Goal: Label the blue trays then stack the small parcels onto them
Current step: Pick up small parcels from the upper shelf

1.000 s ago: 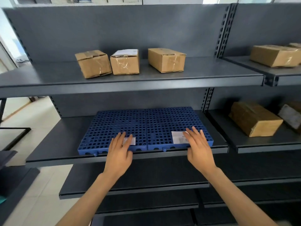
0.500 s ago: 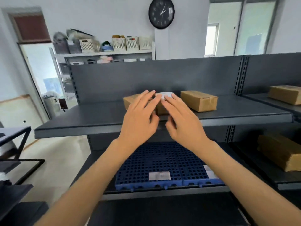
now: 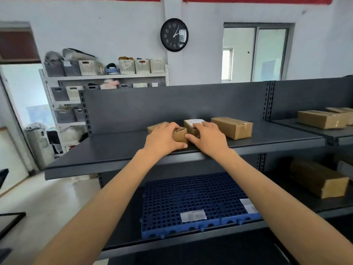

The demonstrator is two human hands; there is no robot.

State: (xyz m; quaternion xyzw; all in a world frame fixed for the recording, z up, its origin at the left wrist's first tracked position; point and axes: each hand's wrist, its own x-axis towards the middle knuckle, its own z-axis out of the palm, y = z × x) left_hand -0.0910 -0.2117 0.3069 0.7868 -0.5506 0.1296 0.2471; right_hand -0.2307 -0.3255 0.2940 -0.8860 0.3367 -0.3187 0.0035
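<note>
Three small cardboard parcels stand on the upper grey shelf (image 3: 114, 148). My left hand (image 3: 164, 138) is closed over the left parcel (image 3: 180, 134). My right hand (image 3: 207, 137) wraps the front of the middle parcel (image 3: 191, 125), which has a white label on top. The third parcel (image 3: 232, 127) stands free to the right. One shelf below lie two blue perforated trays side by side: the left tray (image 3: 172, 203) and the right tray (image 3: 227, 196), each with a white label (image 3: 193, 215) near its front edge.
More cardboard boxes sit on the neighbouring right shelves, upper (image 3: 322, 118) and lower (image 3: 319, 178). A white rack with storage baskets (image 3: 126, 66) and a wall clock (image 3: 174, 34) are behind the shelving. Open floor lies to the left.
My hands left the labelled blue trays, rose to the upper shelf, spread apart and closed on the left and middle parcels. The view tilted upward.
</note>
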